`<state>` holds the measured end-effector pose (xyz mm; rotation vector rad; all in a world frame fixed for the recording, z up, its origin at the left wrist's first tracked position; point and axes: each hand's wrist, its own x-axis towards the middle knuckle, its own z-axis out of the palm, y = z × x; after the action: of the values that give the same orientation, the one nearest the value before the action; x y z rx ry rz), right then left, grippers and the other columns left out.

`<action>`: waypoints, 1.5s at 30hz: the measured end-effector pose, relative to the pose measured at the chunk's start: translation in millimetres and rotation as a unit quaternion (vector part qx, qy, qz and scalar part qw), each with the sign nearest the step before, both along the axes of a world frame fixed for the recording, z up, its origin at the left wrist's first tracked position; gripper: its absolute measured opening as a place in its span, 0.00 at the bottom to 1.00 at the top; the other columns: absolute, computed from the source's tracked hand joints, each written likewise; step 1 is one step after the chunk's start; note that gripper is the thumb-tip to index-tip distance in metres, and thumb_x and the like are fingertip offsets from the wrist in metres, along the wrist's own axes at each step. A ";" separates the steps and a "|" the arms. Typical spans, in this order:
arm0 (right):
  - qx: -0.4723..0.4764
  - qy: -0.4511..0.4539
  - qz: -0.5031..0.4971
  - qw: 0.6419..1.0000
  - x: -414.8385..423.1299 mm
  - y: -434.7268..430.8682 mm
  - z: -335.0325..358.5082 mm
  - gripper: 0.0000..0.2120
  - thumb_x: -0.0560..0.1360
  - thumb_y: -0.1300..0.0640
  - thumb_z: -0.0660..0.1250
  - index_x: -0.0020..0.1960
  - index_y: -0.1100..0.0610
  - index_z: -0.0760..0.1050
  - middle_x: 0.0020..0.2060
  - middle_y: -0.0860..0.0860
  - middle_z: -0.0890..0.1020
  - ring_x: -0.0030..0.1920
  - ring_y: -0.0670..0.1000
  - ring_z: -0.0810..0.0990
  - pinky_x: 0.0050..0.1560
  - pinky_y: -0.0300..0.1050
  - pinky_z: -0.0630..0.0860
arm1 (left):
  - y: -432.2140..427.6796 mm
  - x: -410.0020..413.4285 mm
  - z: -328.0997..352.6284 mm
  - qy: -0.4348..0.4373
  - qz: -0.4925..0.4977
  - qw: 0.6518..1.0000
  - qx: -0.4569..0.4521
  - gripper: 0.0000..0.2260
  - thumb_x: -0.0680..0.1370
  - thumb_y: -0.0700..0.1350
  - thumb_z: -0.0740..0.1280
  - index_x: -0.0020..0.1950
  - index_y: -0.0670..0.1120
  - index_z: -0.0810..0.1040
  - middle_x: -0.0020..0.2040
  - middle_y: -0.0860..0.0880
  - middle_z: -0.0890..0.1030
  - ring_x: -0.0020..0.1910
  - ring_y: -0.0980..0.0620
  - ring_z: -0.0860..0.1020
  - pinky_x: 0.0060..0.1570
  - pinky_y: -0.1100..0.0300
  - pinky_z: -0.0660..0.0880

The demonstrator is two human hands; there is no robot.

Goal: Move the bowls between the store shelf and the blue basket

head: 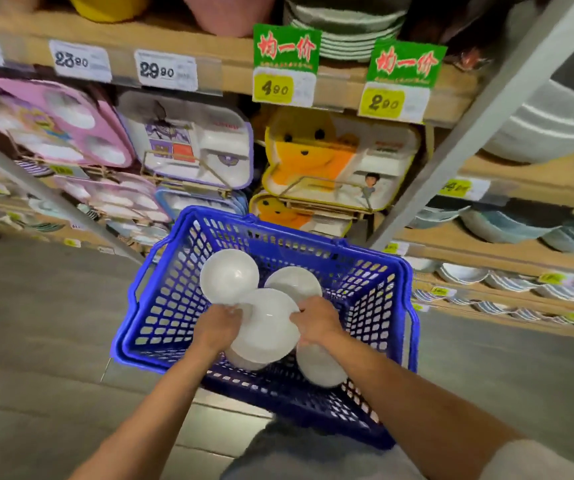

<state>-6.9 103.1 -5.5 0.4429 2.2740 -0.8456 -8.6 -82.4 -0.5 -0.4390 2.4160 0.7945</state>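
A blue basket point(161, 306) stands on the floor in front of the store shelf point(230, 77). Inside it lie several white bowls. I hold one white bowl point(268, 323) over the basket's middle: my left hand point(221, 325) grips its left rim and my right hand point(315, 320) grips its right rim. Another white bowl point(228, 275) sits at the back left of the basket, one point(290, 280) at the back right, and one point(320, 367) at the front right. Part of a further bowl point(244, 362) shows beneath the held one.
The shelf behind carries children's divided trays point(188, 140) on wire stands and price tags point(284, 88). More stacked bowls point(507, 223) fill the shelves on the right. A grey shelf post point(469, 133) slants beside the basket. Grey floor point(36, 341) lies to the left.
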 end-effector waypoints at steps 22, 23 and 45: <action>-0.329 0.250 -0.349 0.841 170.5 291.7 213.7 0.12 0.75 0.49 0.66 0.51 0.57 0.80 0.31 0.50 0.83 0.33 0.49 0.81 0.34 0.47 0.80 | 290.8 88.0 203.5 -0.045 0.032 0.847 0.528 0.16 0.78 0.49 0.58 0.65 0.49 0.73 0.60 0.41 0.80 0.51 0.41 0.81 0.32 0.50 0.80; -0.344 0.250 -0.360 0.830 183.0 304.3 217.0 0.13 0.75 0.48 0.66 0.52 0.56 0.80 0.33 0.50 0.83 0.34 0.49 0.82 0.34 0.47 0.81 | 307.9 94.5 209.3 -0.063 0.032 0.845 0.530 0.17 0.78 0.49 0.59 0.66 0.47 0.72 0.61 0.40 0.79 0.51 0.40 0.81 0.34 0.48 0.81; -0.350 0.334 -0.594 0.643 269.8 526.1 217.1 0.19 0.77 0.50 0.64 0.64 0.56 0.71 0.30 0.49 0.81 0.35 0.57 0.81 0.37 0.47 0.82 | 601.2 108.1 217.5 -0.232 -0.183 0.797 0.526 0.18 0.78 0.50 0.60 0.67 0.47 0.71 0.63 0.40 0.77 0.59 0.40 0.78 0.50 0.46 0.78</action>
<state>262.8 629.2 211.6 1.4645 1.6623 -2.7931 99.5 518.8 217.0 0.2622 1.2383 1.4578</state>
